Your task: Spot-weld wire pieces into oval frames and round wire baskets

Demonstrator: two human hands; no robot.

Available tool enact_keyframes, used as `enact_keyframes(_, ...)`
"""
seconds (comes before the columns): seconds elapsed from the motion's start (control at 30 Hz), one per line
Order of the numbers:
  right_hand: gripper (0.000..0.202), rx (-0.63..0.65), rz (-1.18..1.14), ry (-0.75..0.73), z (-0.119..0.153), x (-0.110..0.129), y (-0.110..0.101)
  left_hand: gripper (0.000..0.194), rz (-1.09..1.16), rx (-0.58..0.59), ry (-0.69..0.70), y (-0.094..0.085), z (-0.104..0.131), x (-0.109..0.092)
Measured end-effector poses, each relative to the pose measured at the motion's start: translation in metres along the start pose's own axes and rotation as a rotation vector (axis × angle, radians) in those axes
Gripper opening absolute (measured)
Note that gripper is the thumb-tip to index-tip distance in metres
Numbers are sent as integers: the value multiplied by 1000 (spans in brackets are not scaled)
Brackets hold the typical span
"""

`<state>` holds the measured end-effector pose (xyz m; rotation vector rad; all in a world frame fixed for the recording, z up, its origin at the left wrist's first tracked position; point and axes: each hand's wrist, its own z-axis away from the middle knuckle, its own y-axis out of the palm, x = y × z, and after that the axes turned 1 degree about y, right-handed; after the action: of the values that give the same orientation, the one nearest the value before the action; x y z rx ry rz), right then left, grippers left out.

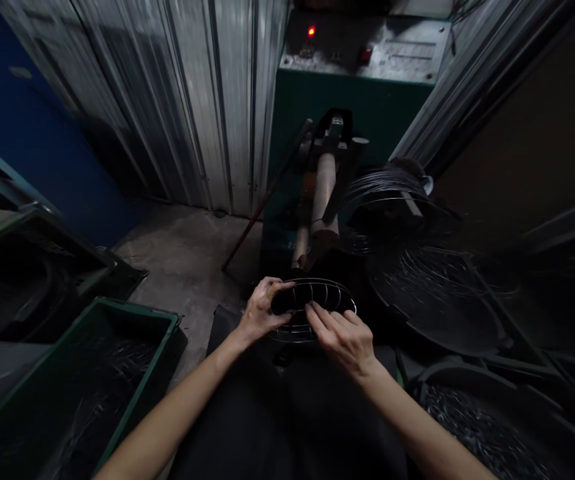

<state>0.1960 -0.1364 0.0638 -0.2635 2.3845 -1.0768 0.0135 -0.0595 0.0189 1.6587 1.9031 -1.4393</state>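
A round wire frame (327, 285), made of thin shiny rings joined by short curved cross wires, is held low in front of my body. My left hand (260, 308) is closed on its left side, thumb below and fingers over the upper edge. On the near right side, my right hand (342, 333) has its fingers pressed together against the wires; the fingertips are partly hidden. Just beyond the frame stand the metal arms (325, 193) of a green machine (357, 100).
A green crate (142, 393) with thin wire pieces stands at left. Wire rings (382, 183) hang beside the machine at right, above a dark basin (442, 313). A tub of small metal pieces (482, 433) sits lower right. A rod (267, 193) leans by the corrugated wall (207, 93).
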Motion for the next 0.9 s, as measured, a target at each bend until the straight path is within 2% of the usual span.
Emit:
enact_keyframes(0.1, 29, -36, 4, -37, 1, -3, 1, 56, 24, 24, 33, -3, -2, 3)
enact_keyframes(0.27, 32, 14, -87, -48, -1, -10, 7, 55, 50, 46, 57, -6, -10, 12)
enact_keyframes(0.37, 31, 0, -102, -49, -3, -12, 11, 54, 56, 26, 79, -6, -14, 18)
enact_keyframes(0.9, 30, 15, 50, -50, -8, -16, 41, 59, -106, 56, 114, 0, -32, 45)
